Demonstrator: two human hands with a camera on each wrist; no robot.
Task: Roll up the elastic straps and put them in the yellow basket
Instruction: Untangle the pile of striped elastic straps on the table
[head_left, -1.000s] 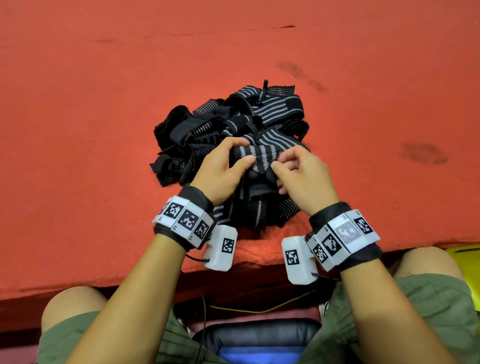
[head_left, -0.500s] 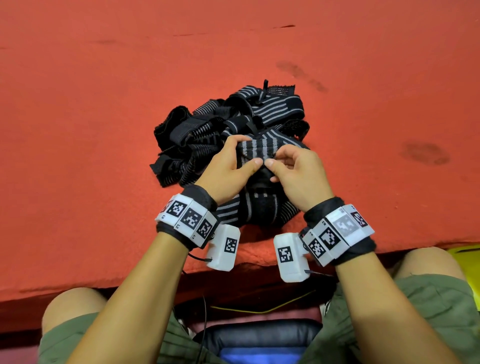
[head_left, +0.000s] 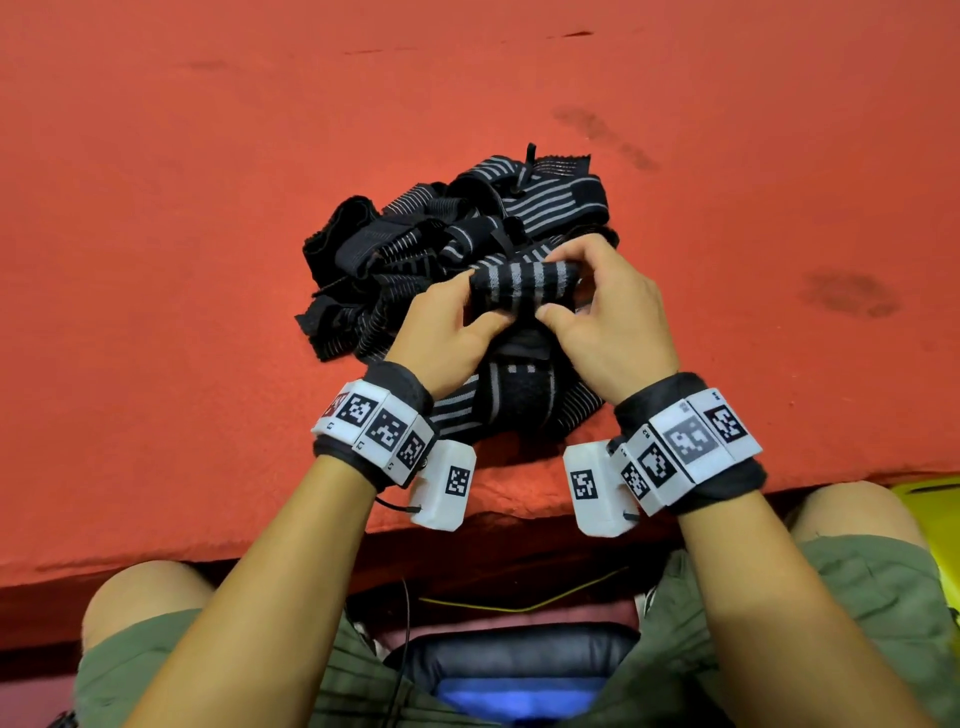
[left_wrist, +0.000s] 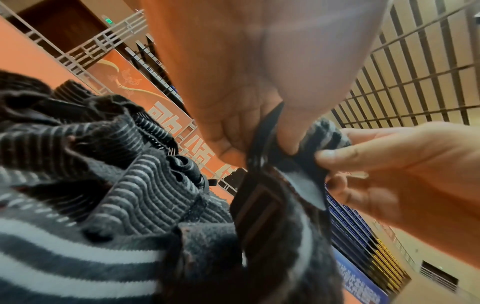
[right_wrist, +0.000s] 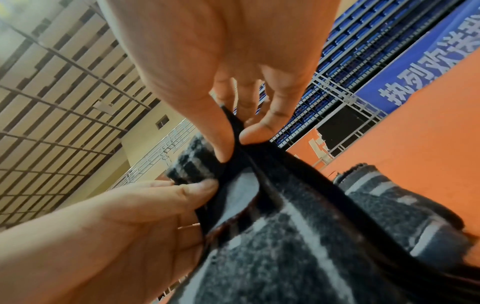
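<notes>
Both the left hand (head_left: 447, 332) and right hand (head_left: 608, 322) pinch the strap roll (head_left: 524, 283) near the table edge (head_left: 493, 499).

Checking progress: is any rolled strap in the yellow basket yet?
Cannot tell: only a corner of the yellow basket shows; both hands grip one strap.

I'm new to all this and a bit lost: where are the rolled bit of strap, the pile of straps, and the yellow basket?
rolled strap (head_left: 524, 283): head view, middle of striped roll.
pile of straps (head_left: 550, 200): head view, striped strap at far side.
yellow basket (head_left: 935, 493): head view, corner at right edge.
</notes>
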